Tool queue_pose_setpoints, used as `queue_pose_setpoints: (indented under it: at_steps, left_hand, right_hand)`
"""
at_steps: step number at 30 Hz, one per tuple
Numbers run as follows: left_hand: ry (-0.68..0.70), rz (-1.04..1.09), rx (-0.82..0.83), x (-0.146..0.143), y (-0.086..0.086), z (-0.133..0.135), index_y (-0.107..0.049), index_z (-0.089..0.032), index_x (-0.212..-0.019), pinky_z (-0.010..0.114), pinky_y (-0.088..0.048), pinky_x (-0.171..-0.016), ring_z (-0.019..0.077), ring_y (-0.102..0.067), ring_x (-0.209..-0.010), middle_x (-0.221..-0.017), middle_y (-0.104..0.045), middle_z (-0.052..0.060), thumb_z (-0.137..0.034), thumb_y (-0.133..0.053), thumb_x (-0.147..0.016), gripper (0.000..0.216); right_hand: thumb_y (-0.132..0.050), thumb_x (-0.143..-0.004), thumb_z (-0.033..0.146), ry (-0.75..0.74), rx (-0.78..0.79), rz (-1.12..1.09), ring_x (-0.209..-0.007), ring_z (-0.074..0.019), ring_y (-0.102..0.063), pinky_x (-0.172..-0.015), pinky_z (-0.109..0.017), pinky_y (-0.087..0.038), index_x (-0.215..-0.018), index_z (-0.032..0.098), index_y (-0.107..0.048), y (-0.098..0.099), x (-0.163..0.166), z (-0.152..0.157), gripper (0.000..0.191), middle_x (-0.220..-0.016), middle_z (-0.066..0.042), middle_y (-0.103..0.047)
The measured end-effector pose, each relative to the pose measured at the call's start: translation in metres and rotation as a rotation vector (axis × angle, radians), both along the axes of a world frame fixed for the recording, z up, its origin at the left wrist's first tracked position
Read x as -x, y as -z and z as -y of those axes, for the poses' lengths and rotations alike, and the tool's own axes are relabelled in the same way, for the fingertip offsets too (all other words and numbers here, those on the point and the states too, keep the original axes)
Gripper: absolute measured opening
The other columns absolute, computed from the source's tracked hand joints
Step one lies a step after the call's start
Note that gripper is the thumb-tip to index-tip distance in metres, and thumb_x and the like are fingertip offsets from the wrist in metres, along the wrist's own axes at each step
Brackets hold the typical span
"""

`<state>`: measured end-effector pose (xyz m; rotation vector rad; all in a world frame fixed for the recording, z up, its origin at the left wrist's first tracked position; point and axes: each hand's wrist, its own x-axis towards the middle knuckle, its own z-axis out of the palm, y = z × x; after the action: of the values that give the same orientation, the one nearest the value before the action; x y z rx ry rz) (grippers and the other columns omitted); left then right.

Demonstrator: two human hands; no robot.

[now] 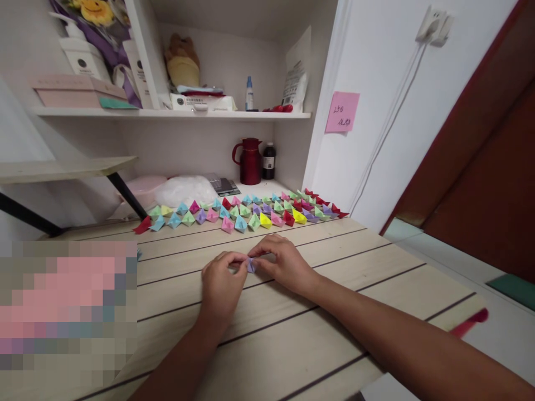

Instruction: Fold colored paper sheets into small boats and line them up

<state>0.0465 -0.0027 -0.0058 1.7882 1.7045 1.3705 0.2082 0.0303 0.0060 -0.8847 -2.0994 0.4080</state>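
Note:
Both my hands rest on the wooden table [292, 345] and pinch one small purple folded paper piece [251, 265] between them. My left hand [221, 284] grips its left side with thumb and fingers closed. On its right side my right hand [282, 262] holds it with fingertips pressed together. Beyond my hands, several colourful folded paper pieces [246, 214] lie in rows along the far edge of the table.
A red jug [249, 161] and a dark bottle [268, 161] stand at the back under a white shelf [167, 114] with boxes and bottles. A pink note [341, 111] sticks to the wall. A red pen-like object [470, 323] lies at the right edge.

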Motion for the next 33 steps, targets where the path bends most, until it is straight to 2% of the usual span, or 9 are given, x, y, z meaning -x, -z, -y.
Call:
queue_pose_setpoints:
  at_steps: [6, 17, 25, 33]
  left_hand:
    - [-0.027, -0.081, -0.055, -0.0039, -0.0018, 0.0011, -0.068, -0.021, -0.072, 0.032, -0.049, -0.079, 0.0183, -0.065, -0.077, -0.077, -0.071, 0.002, -0.015, -0.061, -0.073, 0.01]
    - [-0.042, -0.096, -0.046, -0.0034, 0.0002, 0.0025, -0.068, -0.022, -0.07, 0.03, -0.049, -0.075, 0.0178, -0.065, -0.074, -0.076, -0.071, 0.002, -0.02, -0.061, -0.072, 0.008]
    - [-0.039, -0.005, 0.052, -0.0065, 0.0003, -0.0002, -0.064, -0.022, -0.063, 0.025, -0.045, -0.063, 0.0151, -0.062, -0.061, -0.064, -0.069, -0.002, -0.026, -0.058, -0.07, 0.009]
    - [-0.024, 0.125, 0.131, -0.0064, -0.001, -0.0001, -0.064, -0.021, -0.06, 0.022, -0.042, -0.053, 0.014, -0.06, -0.056, -0.058, -0.067, -0.002, -0.026, -0.059, -0.065, 0.009]
  right_hand:
    - [-0.069, -0.079, 0.014, 0.078, -0.067, 0.084, -0.091, -0.0206, -0.057, -0.084, -0.035, -0.036, -0.083, 0.022, -0.07, -0.0022, 0.0006, 0.0033, 0.009, -0.087, -0.001, -0.069]
    - [-0.069, -0.077, 0.017, 0.079, -0.095, 0.087, -0.084, -0.0193, -0.057, -0.082, -0.034, -0.038, -0.076, 0.019, -0.068, -0.0014, 0.0021, 0.004, 0.003, -0.08, -0.001, -0.069]
    - [-0.069, -0.071, 0.009, 0.043, 0.092, -0.089, -0.078, -0.0176, -0.059, -0.071, -0.028, -0.043, -0.071, 0.018, -0.072, -0.0047, 0.0046, 0.0048, 0.01, -0.074, -0.002, -0.068]
    - [-0.069, -0.068, 0.013, 0.013, 0.306, -0.216, -0.073, -0.016, -0.058, -0.067, -0.026, -0.042, -0.068, 0.018, -0.072, -0.0012, 0.0037, -0.0003, 0.006, -0.073, -0.001, -0.066]
